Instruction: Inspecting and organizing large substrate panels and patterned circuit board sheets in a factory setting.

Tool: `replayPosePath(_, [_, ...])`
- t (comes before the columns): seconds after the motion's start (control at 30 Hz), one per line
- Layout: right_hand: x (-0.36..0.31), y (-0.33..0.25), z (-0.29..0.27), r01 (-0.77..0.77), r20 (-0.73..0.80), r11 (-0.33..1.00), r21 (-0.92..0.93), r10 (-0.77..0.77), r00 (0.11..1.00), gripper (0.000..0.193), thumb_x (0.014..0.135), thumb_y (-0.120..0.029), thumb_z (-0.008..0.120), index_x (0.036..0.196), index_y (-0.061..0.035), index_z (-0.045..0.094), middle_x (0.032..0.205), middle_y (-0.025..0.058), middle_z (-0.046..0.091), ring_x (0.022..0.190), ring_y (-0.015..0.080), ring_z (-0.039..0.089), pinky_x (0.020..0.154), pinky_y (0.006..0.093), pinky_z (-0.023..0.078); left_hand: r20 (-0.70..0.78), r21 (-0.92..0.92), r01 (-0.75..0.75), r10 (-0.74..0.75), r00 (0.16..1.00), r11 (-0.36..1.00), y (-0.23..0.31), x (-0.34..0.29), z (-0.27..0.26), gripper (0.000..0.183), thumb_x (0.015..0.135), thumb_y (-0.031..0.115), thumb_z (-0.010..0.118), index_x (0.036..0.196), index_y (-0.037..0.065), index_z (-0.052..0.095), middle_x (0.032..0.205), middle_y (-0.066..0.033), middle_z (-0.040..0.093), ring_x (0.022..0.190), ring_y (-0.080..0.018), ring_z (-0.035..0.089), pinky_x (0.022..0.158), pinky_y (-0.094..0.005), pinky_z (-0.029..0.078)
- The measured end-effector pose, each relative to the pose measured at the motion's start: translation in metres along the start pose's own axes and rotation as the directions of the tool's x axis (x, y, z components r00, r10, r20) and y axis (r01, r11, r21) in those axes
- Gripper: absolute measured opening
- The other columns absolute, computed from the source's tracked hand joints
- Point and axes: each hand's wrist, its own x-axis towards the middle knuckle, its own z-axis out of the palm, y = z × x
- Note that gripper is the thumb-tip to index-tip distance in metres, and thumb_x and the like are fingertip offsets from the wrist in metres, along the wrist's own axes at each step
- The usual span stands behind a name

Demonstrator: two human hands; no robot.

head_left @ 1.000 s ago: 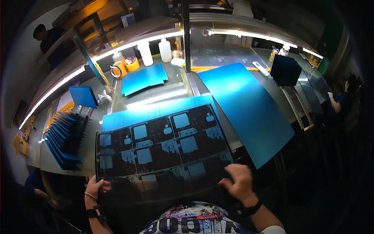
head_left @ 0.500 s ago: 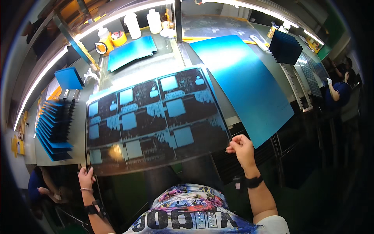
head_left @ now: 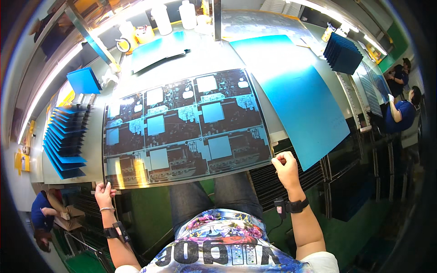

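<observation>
A large dark, see-through circuit-pattern film (head_left: pixel 182 123) with a grid of repeated board layouts lies over the lit worktop in front of me, its near edge overhanging toward my lap. My left hand (head_left: pixel 105 194) pinches its near left corner between thumb and fingers. At the near right corner, my right hand (head_left: pixel 287 170) has thumb and fingertips closed on the film's edge. Just right of the film rests a big glossy blue sheet (head_left: pixel 296 95), slanting toward me with its near end past the worktop edge.
Blue panels stand in racks at left (head_left: pixel 66 145) and far right (head_left: pixel 343 52). A stack of blue sheets (head_left: pixel 157 52) lies behind the film, near white bottles (head_left: pixel 187 14) and a tape roll (head_left: pixel 123 44). A metal post (head_left: pixel 217 20) rises at the back. Other people (head_left: pixel 400 113) work nearby.
The film's near edge has shifted away from me and its pattern shows more sharply. Both hands keep to its near corners. The view has tilted slightly.
</observation>
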Motion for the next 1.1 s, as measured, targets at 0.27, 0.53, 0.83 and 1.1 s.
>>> replayPosePath(0.27, [-0.006,-0.011,0.023,-0.109,0.087,0.977,0.183,0.095,0.992,0.011,0.080,-0.006,0.062,0.075,-0.0016,0.053,0.067,0.0021,0.050,0.058,0.0098,0.051,0.054,0.0253,0.050,-0.110,0.020,-0.248,0.248,0.962,0.969,0.049,-0.017,-0.015,0.014,0.088,0.011,0.061,0.095,-0.001,0.063,0.070,-0.0030,0.060,0.058,-0.0086,0.055,0.049,-0.0222,0.042])
replayPosePath(0.53, [-0.012,0.034,0.006,-0.073,0.076,0.981,0.180,0.060,0.995,0.008,0.087,-0.006,0.055,0.081,-0.0049,0.048,0.072,0.0011,0.047,0.063,0.0092,0.047,0.054,0.0221,0.043,-0.207,0.281,-0.450,0.511,0.834,0.848,-0.025,-0.008,-0.010,0.009,0.078,0.009,0.070,0.083,0.001,0.068,0.075,-0.0059,0.062,0.069,-0.0130,0.058,0.064,-0.0266,0.046])
replayPosePath(0.83, [-0.007,0.030,0.001,-0.088,0.078,0.985,0.150,0.077,0.994,0.012,0.088,-0.007,0.053,0.079,-0.0064,0.046,0.071,0.0004,0.046,0.063,0.0090,0.046,0.055,0.0222,0.043,-0.328,0.359,-0.376,0.492,0.806,0.854,-0.037,-0.015,0.008,0.016,0.079,0.007,0.070,0.095,0.004,0.071,0.079,-0.0027,0.053,0.069,-0.0105,0.054,0.062,-0.0233,0.046])
replayPosePath(1.1, [-0.009,0.020,0.001,-0.083,0.088,0.986,0.142,0.070,0.994,0.011,0.088,-0.007,0.053,0.080,-0.0070,0.046,0.072,-0.0008,0.046,0.064,0.0076,0.046,0.055,0.0214,0.043,-0.361,0.299,-0.377,0.470,0.805,0.877,-0.029,-0.020,0.016,0.022,0.081,0.007,0.068,0.103,0.006,0.068,0.080,-0.0028,0.058,0.067,-0.0091,0.057,0.060,-0.0226,0.048])
